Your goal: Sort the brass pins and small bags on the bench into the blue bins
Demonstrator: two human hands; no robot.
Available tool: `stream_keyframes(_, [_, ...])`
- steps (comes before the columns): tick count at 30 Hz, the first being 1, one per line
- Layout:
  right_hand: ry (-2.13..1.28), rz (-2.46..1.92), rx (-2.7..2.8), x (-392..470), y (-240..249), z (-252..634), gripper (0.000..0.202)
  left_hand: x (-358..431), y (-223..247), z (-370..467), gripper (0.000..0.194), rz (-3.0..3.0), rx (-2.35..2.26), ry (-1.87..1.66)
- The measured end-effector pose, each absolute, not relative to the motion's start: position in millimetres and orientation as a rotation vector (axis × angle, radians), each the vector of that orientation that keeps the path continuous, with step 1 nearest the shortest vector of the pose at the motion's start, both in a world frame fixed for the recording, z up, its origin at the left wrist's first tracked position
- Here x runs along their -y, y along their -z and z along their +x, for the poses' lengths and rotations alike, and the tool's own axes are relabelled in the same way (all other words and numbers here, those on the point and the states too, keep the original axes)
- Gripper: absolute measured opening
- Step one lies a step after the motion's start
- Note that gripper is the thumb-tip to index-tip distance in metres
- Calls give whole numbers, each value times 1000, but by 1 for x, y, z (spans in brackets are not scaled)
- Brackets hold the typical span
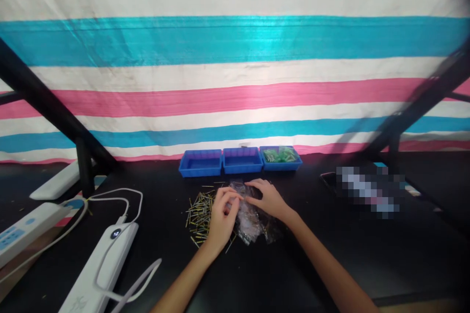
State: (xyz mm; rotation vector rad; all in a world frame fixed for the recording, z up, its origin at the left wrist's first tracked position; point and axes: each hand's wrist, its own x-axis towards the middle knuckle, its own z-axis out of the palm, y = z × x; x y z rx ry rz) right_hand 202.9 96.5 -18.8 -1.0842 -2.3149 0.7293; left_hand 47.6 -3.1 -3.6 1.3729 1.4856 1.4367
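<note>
My left hand (222,215) is closed, its thumb and fingers bent together at the left edge of a heap of clear plastic bags (249,222). What its fingertips hold, if anything, is too small to make out. Over the top of the same heap lies my right hand (270,199), thumb and forefinger apart with crinkled plastic showing between them. A loose pile of thin metal pins (201,217), silver and yellowish, spreads on the black table left of the bags, partly hidden behind my left hand.
Behind the hands stand three blue trays: a left tray (201,174), a middle tray (242,170) and a right tray (282,167) with green-tinted packets. A white power bank (105,264) with cables lies left, near a power strip (29,232). At right lies a dark phone (328,181) beside a blurred patch.
</note>
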Motion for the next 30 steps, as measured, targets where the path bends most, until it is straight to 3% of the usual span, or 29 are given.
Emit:
stream_keyframes(9, [-519, -999, 2245, -122, -2, 191, 17, 2, 6, 50, 21, 1410, -1482, -1444])
stream_keyframes(15, [52, -1168, 2301, -186, -31, 156, 33, 3, 1, 51, 19, 1424, -1480, -1466])
stream_keyframes(18, [210, -1226, 2340, -208, -34, 143, 25, 4, -1, 51, 20, 1435, -1487, -1475])
stream_keyframes(20, [236, -1225, 2341, -213, -35, 142, 15, 4, -3, 50, 20, 1430, -1481, -1477])
stream_keyframes(26, [232, -1202, 2191, -194, -45, 160, 24, 4, -4, 48, 19, 1376, -1441, -1531])
stream_keyframes(30, [52, -1181, 2088, -184, -51, 168, 24, 3, -2, 46, 19, 1330, -1412, -1551])
